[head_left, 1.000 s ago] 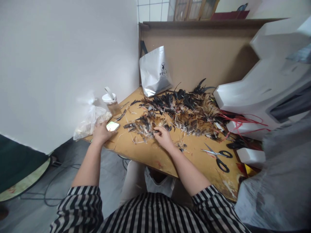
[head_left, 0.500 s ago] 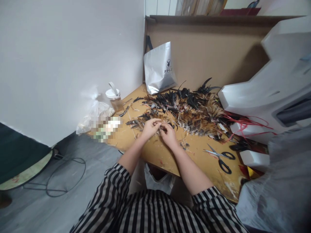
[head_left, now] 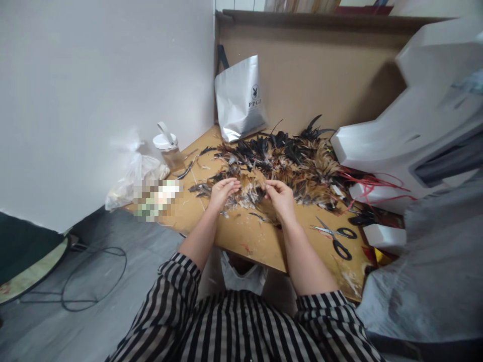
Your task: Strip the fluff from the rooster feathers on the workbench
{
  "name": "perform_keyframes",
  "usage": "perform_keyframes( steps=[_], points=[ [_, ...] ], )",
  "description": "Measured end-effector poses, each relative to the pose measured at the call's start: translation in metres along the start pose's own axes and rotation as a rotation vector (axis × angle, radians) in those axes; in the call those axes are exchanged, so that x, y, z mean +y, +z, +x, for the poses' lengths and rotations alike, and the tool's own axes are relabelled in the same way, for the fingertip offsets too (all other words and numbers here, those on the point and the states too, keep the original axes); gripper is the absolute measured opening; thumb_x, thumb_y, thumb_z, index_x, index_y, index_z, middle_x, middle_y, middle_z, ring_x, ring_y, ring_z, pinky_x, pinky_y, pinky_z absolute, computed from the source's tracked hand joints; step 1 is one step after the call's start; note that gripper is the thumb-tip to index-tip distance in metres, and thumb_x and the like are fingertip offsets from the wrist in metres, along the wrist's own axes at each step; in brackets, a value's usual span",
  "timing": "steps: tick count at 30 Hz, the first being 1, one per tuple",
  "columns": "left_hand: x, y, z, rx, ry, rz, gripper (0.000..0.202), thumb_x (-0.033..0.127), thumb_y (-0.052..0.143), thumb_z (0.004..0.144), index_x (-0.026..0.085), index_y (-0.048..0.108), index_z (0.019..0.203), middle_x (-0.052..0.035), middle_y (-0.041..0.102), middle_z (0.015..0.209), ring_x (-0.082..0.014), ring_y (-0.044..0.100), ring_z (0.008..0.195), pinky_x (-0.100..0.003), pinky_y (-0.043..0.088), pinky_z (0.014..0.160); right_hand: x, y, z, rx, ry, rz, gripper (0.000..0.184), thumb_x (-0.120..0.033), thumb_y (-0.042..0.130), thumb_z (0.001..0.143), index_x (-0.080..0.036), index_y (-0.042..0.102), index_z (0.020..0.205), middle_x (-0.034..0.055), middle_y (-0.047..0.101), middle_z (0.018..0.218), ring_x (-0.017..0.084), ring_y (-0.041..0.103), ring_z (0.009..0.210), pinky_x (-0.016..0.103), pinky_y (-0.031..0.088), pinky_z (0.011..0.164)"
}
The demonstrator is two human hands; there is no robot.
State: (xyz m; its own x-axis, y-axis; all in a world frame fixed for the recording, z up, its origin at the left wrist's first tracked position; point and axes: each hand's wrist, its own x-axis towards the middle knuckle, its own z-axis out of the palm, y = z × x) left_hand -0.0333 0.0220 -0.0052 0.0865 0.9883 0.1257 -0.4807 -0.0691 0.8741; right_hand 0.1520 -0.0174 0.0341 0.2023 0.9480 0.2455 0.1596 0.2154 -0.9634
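Brown and black feathers (head_left: 279,151) lie in a thick heap across the wooden table. My left hand (head_left: 224,194) is at the near left edge of the heap, its fingers stretched to the right and holding nothing I can see. A little to the right, my right hand (head_left: 281,198) has thumb and forefinger pinched together. A blurred brown feather (head_left: 269,212) hangs beside its fingers and appears to be held by them. Right of that hand, open-bladed scissors (head_left: 335,236) with black handles rest on the table.
A silver bag (head_left: 241,98) leans against the back board. To the left are a lidded drink container (head_left: 171,151) and a clear plastic bag (head_left: 138,176). White foam pieces (head_left: 377,141) and red strings (head_left: 377,185) sit at the right. The table's front edge (head_left: 245,255) is near my body.
My hands were together over the feathers and have moved apart, the left one leftward and the right one rightward. The whole view has shifted slightly.
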Motion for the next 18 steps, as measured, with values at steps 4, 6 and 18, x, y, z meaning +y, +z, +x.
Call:
perform_keyframes(
  steps=[4,6,18],
  points=[
    [0.006,-0.002,-0.001,0.008,-0.001,-0.131,0.028,0.025,0.059,0.07,0.011,0.06,0.094,-0.0122,0.064,0.093,-0.0173,0.061,0.085,-0.032,0.044,0.082,0.0,-0.012,0.0,-0.122,-0.054,-0.295,0.022,-0.032,0.054,0.067,-0.014,0.063,0.073,0.0018,0.061,0.063,0.01,0.051,0.053,0.021,0.038,0.051],
    [0.009,-0.006,0.0,0.036,-0.012,-0.206,0.025,0.024,0.055,0.073,0.013,0.06,0.095,-0.0115,0.063,0.098,-0.0166,0.059,0.09,-0.03,0.044,0.083,-0.002,-0.006,-0.004,-0.21,-0.087,-0.398,0.019,-0.031,0.053,0.067,-0.015,0.064,0.069,0.0011,0.061,0.061,0.011,0.051,0.054,0.022,0.038,0.051],
    [0.018,-0.024,0.001,0.133,0.03,-0.368,0.026,0.028,0.042,0.081,0.015,0.062,0.092,-0.0091,0.061,0.102,-0.0133,0.057,0.091,-0.022,0.048,0.073,-0.012,0.088,-0.046,-0.476,-0.202,-0.932,0.006,-0.023,0.061,0.06,-0.02,0.06,0.054,0.0054,0.061,0.056,0.017,0.056,0.056,0.025,0.037,0.052]
  ],
)
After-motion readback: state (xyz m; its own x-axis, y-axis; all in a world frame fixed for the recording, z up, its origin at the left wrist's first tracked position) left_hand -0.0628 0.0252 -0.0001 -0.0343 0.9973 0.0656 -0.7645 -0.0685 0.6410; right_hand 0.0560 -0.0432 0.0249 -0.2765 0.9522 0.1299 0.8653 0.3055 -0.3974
